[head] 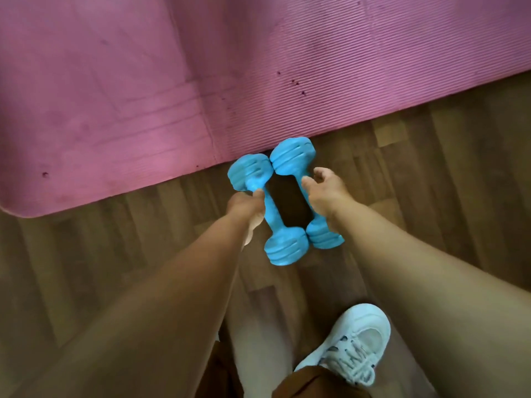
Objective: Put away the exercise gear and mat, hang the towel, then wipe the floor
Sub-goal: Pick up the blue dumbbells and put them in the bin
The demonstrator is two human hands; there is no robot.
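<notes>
Head view: two light-blue plastic dumbbells lie side by side on the wood-plank floor (pixel 431 168), heads touching, just off the near long edge of the pink ribbed foam mat (pixel 316 67). Left hand (pixel 247 208) grips the handle of the left dumbbell (pixel 267 209); right hand (pixel 324 193) is loosely curled at the right dumbbell (pixel 296 156) handle, grip not closed yet. Step looks like gear pickup; next needs the right hand to close, then lift both.

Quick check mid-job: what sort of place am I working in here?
Probably a home workout spot. A pink ribbed foam exercise mat lies on wood-look plank flooring, and the hands are at two light-blue dumbbells beside it.
</notes>
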